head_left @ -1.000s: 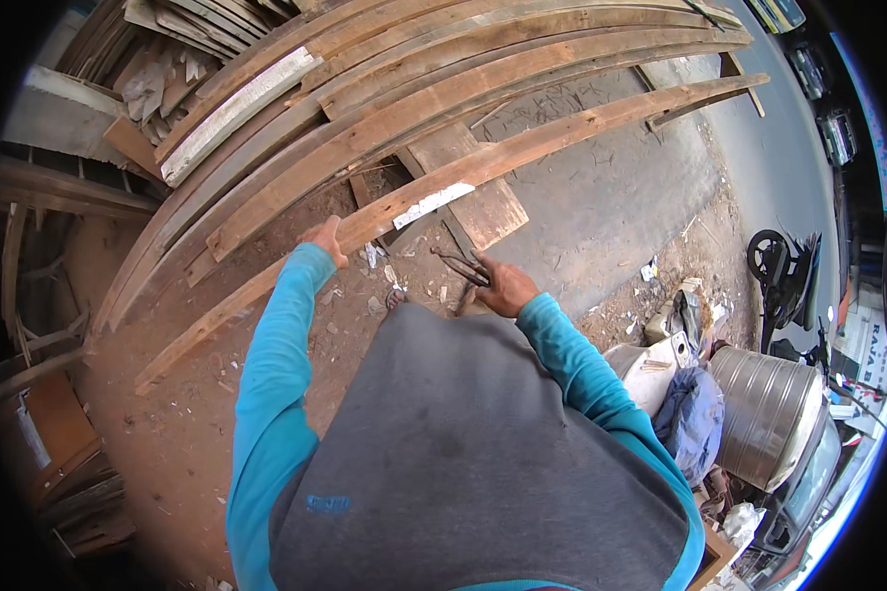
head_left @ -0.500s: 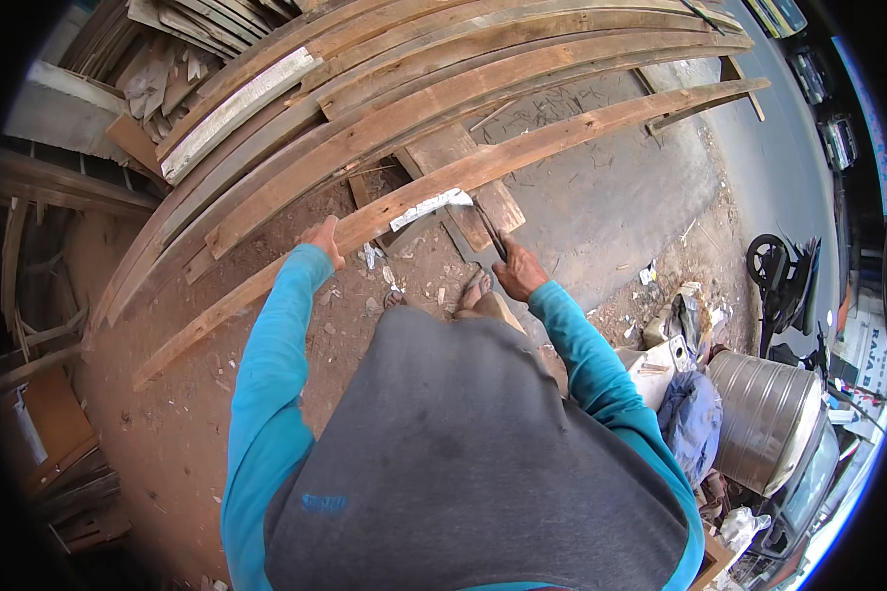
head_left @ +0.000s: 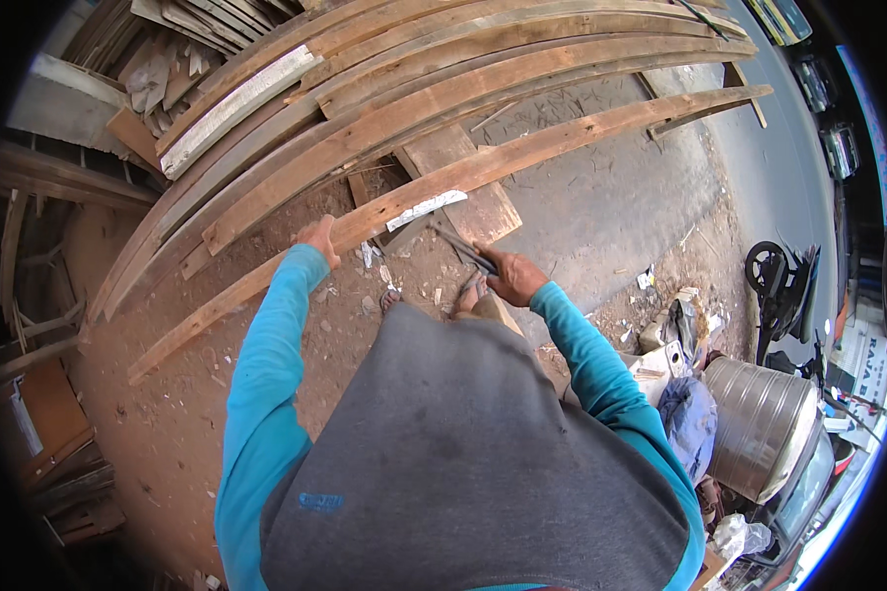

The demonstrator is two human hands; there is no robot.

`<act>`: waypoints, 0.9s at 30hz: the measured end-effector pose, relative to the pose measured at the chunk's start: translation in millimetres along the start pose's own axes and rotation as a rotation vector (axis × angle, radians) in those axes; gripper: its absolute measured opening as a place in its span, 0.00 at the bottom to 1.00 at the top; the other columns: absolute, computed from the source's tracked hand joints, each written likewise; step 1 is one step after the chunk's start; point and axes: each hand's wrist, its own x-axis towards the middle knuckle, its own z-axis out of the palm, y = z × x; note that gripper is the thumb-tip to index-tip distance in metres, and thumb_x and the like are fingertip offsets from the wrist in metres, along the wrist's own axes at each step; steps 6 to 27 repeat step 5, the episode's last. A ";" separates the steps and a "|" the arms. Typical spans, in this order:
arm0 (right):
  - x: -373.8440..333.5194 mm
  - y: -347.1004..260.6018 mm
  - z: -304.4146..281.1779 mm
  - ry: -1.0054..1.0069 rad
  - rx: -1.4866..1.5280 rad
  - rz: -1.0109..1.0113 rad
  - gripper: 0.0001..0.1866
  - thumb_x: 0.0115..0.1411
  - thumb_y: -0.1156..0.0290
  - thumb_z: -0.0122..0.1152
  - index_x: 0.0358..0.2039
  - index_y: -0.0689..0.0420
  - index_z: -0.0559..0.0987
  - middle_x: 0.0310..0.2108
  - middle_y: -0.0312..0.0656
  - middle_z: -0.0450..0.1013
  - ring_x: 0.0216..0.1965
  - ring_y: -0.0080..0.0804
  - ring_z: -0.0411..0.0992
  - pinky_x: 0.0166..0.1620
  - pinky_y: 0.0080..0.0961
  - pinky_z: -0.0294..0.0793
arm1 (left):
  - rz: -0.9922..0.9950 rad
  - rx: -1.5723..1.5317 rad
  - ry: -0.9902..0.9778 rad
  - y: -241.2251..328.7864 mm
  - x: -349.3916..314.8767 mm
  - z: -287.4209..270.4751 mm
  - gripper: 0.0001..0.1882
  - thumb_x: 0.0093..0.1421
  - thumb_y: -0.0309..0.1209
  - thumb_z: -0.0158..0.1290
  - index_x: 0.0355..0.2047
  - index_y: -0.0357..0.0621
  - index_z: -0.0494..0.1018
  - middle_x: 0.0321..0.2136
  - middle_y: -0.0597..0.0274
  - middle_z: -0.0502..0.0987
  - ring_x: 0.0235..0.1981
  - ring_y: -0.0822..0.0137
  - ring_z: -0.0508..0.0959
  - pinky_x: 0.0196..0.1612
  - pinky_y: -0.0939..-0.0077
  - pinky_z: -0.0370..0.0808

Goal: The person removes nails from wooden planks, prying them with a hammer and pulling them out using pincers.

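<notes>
A long wooden beam [head_left: 522,150] runs from lower left to upper right in front of me. My left hand [head_left: 316,239] is closed round its near side, left of the middle. My right hand [head_left: 515,277] is shut on a slim dark metal tool [head_left: 460,244], whose exact kind I cannot make out. The tool's far end points up and left, short of the beam and apart from it. Between the tool tip and the beam shows a white strip [head_left: 426,210] along the beam's near edge. Under the beam lies a wide board [head_left: 501,209].
More long beams [head_left: 404,106] lie side by side beyond, with a white-painted piece [head_left: 237,113] among them. Scrap boards [head_left: 182,39] are piled at the far left. A metal drum [head_left: 762,426], a blue bundle [head_left: 688,424] and a motorcycle [head_left: 782,295] stand at right, beside a road.
My right hand has drawn slightly back and left, and the tool has swung left and down, away from the beam and white strip. My left hand keeps its hold, shifted slightly left.
</notes>
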 end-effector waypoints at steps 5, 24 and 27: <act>-44.4 -34.6 17.1 -0.065 0.101 0.040 0.35 0.58 0.67 0.58 0.66 0.54 0.61 0.49 0.61 0.74 0.52 0.60 0.72 0.54 0.47 0.71 | 0.082 0.068 0.045 35.7 20.0 -20.0 0.40 0.44 0.33 0.69 0.57 0.50 0.63 0.53 0.46 0.74 0.58 0.45 0.72 0.60 0.50 0.68; -44.4 -34.6 17.1 -0.065 0.101 0.040 0.35 0.58 0.67 0.58 0.66 0.54 0.61 0.49 0.61 0.74 0.52 0.60 0.72 0.54 0.47 0.71 | 0.082 0.068 0.045 35.7 20.0 -20.0 0.40 0.44 0.33 0.69 0.57 0.50 0.63 0.53 0.46 0.74 0.58 0.45 0.72 0.60 0.50 0.68; -44.4 -34.6 17.1 -0.065 0.101 0.040 0.35 0.58 0.67 0.58 0.66 0.54 0.61 0.49 0.61 0.74 0.52 0.60 0.72 0.54 0.47 0.71 | 0.082 0.068 0.045 35.7 20.0 -20.0 0.40 0.44 0.33 0.69 0.57 0.50 0.63 0.53 0.46 0.74 0.58 0.45 0.72 0.60 0.50 0.68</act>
